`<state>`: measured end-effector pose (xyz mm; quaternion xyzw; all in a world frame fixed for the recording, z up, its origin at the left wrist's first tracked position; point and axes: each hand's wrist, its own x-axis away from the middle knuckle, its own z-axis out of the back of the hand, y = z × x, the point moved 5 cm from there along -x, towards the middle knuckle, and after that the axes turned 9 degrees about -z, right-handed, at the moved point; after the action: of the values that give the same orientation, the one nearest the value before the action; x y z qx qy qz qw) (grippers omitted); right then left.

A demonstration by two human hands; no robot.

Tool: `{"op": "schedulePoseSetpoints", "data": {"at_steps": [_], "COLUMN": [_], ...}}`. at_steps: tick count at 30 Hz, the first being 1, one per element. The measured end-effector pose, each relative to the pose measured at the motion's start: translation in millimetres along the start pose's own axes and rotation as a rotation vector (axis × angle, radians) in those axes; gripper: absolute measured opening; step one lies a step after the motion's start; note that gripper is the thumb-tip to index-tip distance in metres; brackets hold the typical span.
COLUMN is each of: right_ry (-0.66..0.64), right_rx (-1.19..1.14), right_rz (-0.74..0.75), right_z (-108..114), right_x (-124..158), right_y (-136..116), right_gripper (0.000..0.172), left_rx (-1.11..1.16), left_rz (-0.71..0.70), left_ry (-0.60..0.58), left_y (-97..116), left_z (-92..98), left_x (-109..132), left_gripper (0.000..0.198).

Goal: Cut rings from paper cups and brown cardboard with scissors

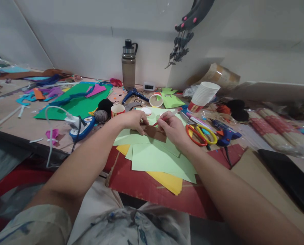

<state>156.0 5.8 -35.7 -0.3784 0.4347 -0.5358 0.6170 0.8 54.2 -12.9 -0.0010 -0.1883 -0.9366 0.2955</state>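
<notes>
My left hand (133,121) bends over a small brown piece of paper or card (157,133), its thumb and fingertips holding it down. My right hand (171,126) pinches a slim red pen-like stick (155,124), its tip close to the brown piece's upper edge. Part of the stick is hidden by the fingers. Beneath both hands lie pale green paper sheets (159,158), stacked over yellow sheets (171,183) on a red board (131,180). Just right of my right hand are scissors with red and yellow handles (206,134).
Paper cups stand close by: one (117,109) on the left, a stack (204,96) at right. A water bottle (128,66) is at the wall. A power strip (84,128) lies left, a blue glue gun (227,134) and black phone (289,180) right. Green sheet (75,100) lies back left.
</notes>
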Motion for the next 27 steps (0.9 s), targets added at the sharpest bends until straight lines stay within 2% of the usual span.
{"op": "schedulePoseSetpoints", "data": {"at_steps": [11,23,27], "right_ry": [0.022,0.051,0.083], "right_rx": [0.224,0.271,0.190], "right_rz": [0.032,0.020,0.016], "right_z": [-7.2,-8.6,-3.1], "right_x": [0.2,-1.0,-3.2], "right_y": [-1.3,-1.2,1.3], "right_gripper": [0.014,0.014,0.016], "left_rx": [-0.004,-0.006,-0.006], "left_rz": [0.006,0.002,0.005], "left_ry": [-0.014,-0.004,-0.020], "left_y": [2.5,1.4,2.4], "left_z": [0.9,0.3,0.8], "left_x": [0.4,-0.3,-0.2], "left_gripper": [0.052,0.051,0.050]}}
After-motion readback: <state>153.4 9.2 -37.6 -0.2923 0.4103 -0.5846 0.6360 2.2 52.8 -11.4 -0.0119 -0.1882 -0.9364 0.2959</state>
